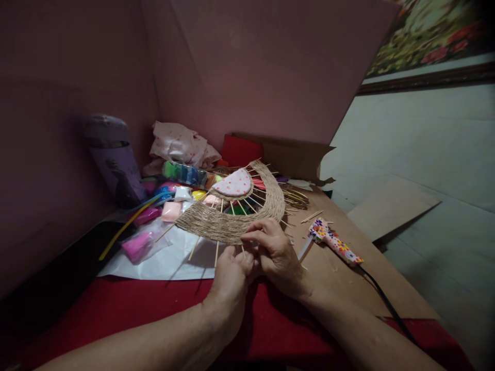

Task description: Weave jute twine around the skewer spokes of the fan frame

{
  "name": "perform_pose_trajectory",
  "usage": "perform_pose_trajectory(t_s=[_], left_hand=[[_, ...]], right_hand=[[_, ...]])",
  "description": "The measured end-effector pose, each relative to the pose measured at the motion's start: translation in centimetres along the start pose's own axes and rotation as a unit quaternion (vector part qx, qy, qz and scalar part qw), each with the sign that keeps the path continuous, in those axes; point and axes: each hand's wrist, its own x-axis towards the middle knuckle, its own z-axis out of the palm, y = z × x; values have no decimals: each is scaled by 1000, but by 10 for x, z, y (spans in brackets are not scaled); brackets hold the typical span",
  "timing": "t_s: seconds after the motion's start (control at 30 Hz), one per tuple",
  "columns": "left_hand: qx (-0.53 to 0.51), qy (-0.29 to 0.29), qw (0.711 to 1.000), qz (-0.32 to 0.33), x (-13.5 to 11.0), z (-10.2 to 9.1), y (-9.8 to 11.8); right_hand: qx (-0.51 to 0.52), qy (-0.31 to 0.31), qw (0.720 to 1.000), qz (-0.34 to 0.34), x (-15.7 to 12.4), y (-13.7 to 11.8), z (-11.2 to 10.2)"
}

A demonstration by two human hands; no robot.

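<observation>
The right hand is pinching the lower edge of a twine fan; the left hand is curling alongside — gripping what, I can't tell. The fan is slanting over a white sheet on the worktop, colourful packets lying leftward, a floral glue gun rightward.

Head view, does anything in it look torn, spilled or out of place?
The brown cardboard at the back has a ragged right edge, as if torn. A few loose sticks lie scattered near the flowered glue gun. The woven piece shows no plain damage.
</observation>
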Motion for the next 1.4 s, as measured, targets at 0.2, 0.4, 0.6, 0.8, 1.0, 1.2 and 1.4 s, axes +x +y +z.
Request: perform_pose_trajectory(t_s=[0.2, 0.4, 0.6, 0.8, 1.0, 1.2, 1.4], left_hand=[[-17, 11, 1000, -8, 1, 0, -1], [-6, 4, 1000, -7, 2, 0, -3], [-4, -5, 1000, 1, -1, 1, 0], [-2, 0, 1000, -7, -2, 1, 1], [-12, 8, 1000, -4, -1, 2, 0], [1, -23, 1000, -8, -2, 2, 2], [-11, 4, 1000, -1, 2, -1, -2]], right_hand=[[-11, -5, 1000, 1, 0, -1, 0], [-13, -8, 1000, -8, 0, -1, -2], [2, 0, 1000, -9, 0, -1, -2], [-23, -2, 1000, -13, 1, 1, 0], [-25, -10, 1000, -12, 0, -1, 0], [-24, 29, 999, -13, 0, 2, 1], [-79, -12, 997, -23, 3, -2, 3]])
